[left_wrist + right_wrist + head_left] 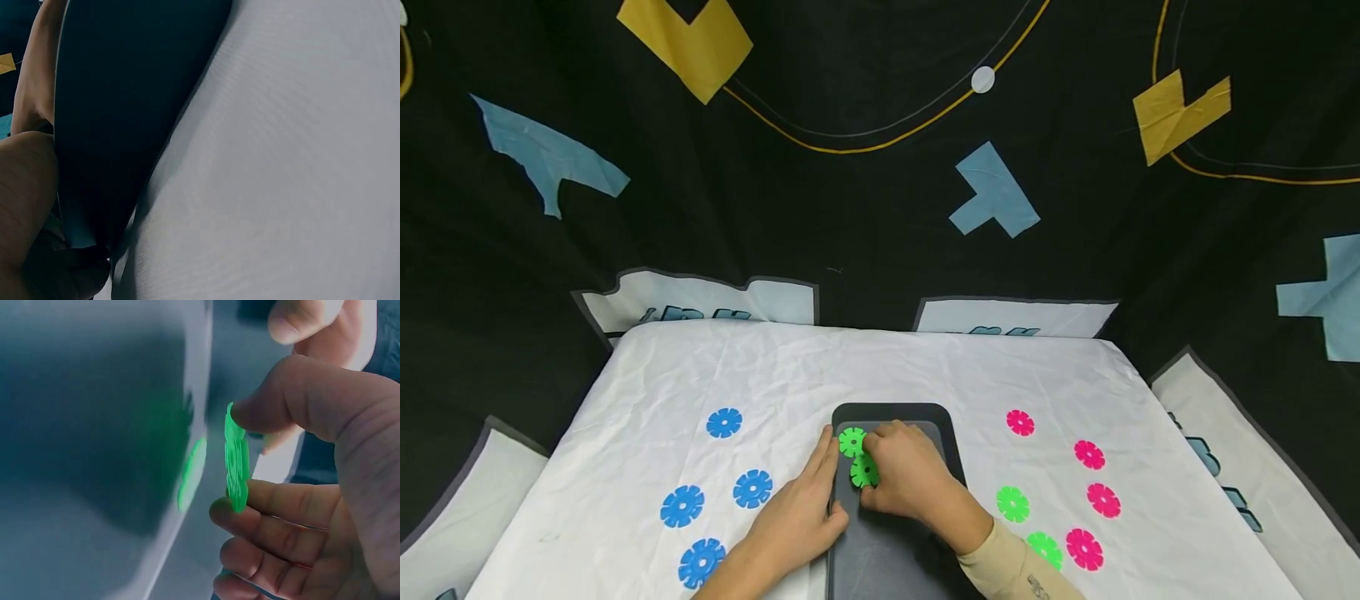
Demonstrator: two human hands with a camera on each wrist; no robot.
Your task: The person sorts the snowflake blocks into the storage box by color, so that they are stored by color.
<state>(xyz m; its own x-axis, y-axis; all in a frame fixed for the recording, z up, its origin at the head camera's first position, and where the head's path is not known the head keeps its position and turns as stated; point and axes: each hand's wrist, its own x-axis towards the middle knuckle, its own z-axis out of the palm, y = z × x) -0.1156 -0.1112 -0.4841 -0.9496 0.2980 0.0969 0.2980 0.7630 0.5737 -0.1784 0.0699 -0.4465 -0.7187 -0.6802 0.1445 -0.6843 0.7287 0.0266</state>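
Note:
My right hand (pixel 910 471) is over the upper part of a dark tray (pixel 891 554), pinching a green notched disc (pixel 863 471) between thumb and fingers. In the right wrist view that disc (pixel 236 459) is seen nearly edge-on between thumb and fingertips. Another green disc (pixel 852 442) lies at the tray's upper left corner, just beyond the pinched one. My left hand (pixel 801 512) rests along the tray's left edge with fingers extended and thumb over the rim. The left wrist view shows the tray's dark outer side (pixel 125 119) beside the hand.
Several blue discs (pixel 682 506) lie on the white cloth (pixel 602 492) left of the tray. To its right are several pink discs (pixel 1103 500) and two green ones (pixel 1013 504), one partly behind the right sleeve (pixel 1018 567). A black patterned cloth (pixel 865 225) hangs behind.

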